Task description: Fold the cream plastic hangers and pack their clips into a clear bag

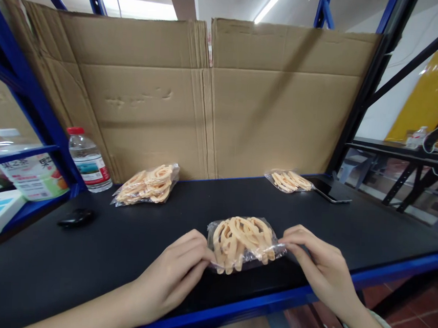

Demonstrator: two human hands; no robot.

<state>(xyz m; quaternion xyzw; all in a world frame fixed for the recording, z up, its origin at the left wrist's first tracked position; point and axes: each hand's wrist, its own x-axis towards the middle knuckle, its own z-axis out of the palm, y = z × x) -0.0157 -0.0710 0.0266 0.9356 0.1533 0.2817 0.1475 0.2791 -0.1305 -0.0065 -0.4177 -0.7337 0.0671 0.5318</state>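
In front of me at the table's near side is a clear plastic bag (242,243) filled with thick, pale beige looped bands. My left hand (182,270) pinches its near left corner between thumb and fingers. At the opposite side, my right hand (315,259) grips the right corner the same way. The bag is stretched between both hands, with some loops reaching its near edge. A fuller bag of similar bands (148,184) lies at the back left, and a flatter bag (289,181) at the back right.
A phone (329,190) lies beside the back right bag. On the left are a black computer mouse (75,217), a red-capped water bottle (89,162) and a larger bottle (28,168) behind a blue frame post. Cardboard (152,97) walls the black table's (107,256) back.
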